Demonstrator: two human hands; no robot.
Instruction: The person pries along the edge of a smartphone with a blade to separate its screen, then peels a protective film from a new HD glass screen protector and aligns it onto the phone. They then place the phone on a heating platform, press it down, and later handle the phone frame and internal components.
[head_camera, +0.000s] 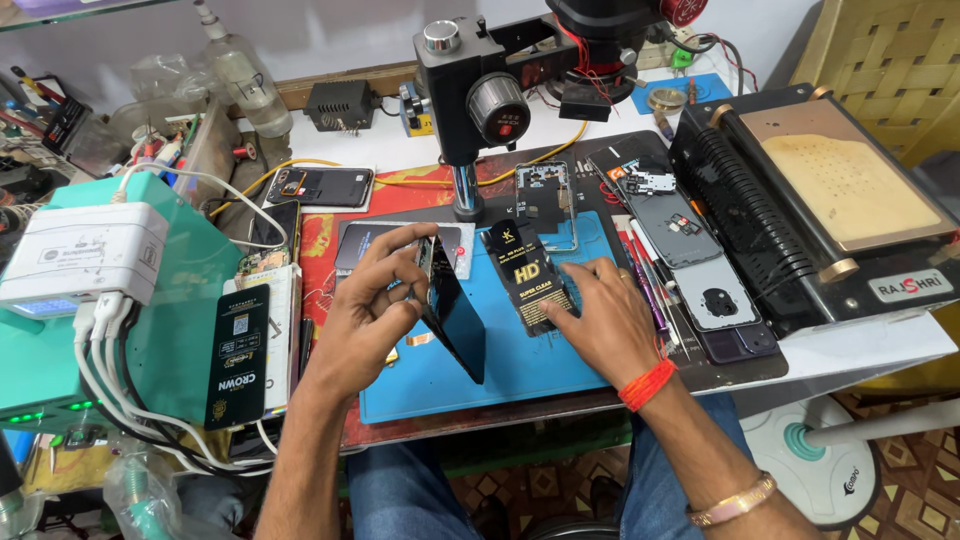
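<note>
While my left hand (375, 290) grips a dark phone screen (455, 310) tilted on edge, my right hand (590, 315) rests open on a black packet (528, 275) just beside it.

Workbench (860, 345), white top. Blue work mat (520, 375) near centre; black packet (530, 275) lies on it. Black screen-separator machine (810, 200) right. Teal unit (150, 330) left. Microscope stand (470, 110) far centre. Phone back covers (690, 270) between mat and machine.

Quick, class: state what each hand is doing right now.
Left hand: closed on a dark phone screen panel, tilted on edge.
Right hand: open, fingers resting on a black packet.
</note>
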